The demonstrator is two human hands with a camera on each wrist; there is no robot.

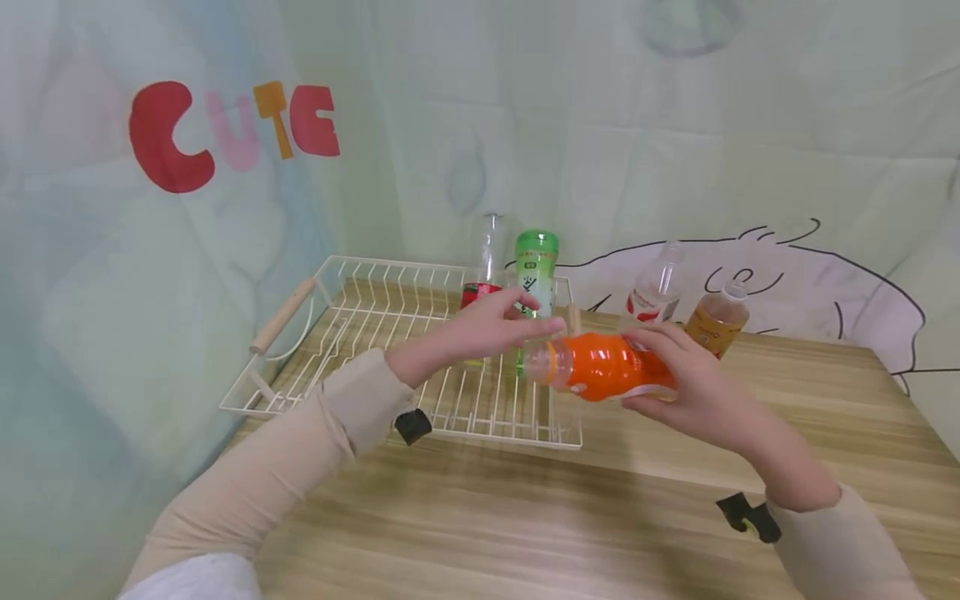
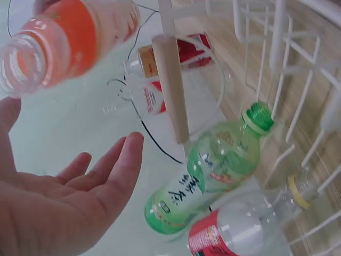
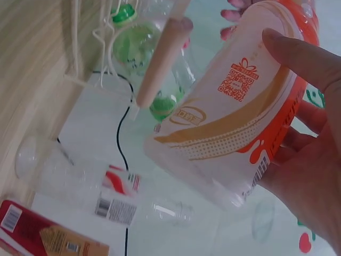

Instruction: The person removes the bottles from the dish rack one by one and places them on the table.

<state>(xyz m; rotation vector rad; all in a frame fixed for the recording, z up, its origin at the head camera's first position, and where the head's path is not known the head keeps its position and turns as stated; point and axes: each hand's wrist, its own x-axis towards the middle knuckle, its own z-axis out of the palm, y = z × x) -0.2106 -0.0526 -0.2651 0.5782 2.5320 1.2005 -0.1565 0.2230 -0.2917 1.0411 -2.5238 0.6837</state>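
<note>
My right hand [image 1: 693, 392] grips a clear plastic bottle with an orange label [image 1: 603, 367] round its body. It lies almost level over the table, its uncapped neck pointing left. My left hand [image 1: 487, 329] hovers over the wire rack [image 1: 495, 435], its fingers spread and holding nothing. In the left wrist view, its thumb is right by the bottle's mouth. A green bottle [image 2: 224, 154] and a clear bottle with a red label [image 2: 229, 229] stand upside down in the rack, necks among the wires. The left hand partly covers both in the head view.
Behind my right hand, a clear bottle with a red-and-white label [image 1: 652, 300] and a brown-labelled bottle [image 1: 716, 321] stand on the wooden table [image 1: 480, 517]. The white rack has wooden handles, one [image 1: 283, 317] at its left end. A printed curtain [image 1: 600, 150] hangs behind.
</note>
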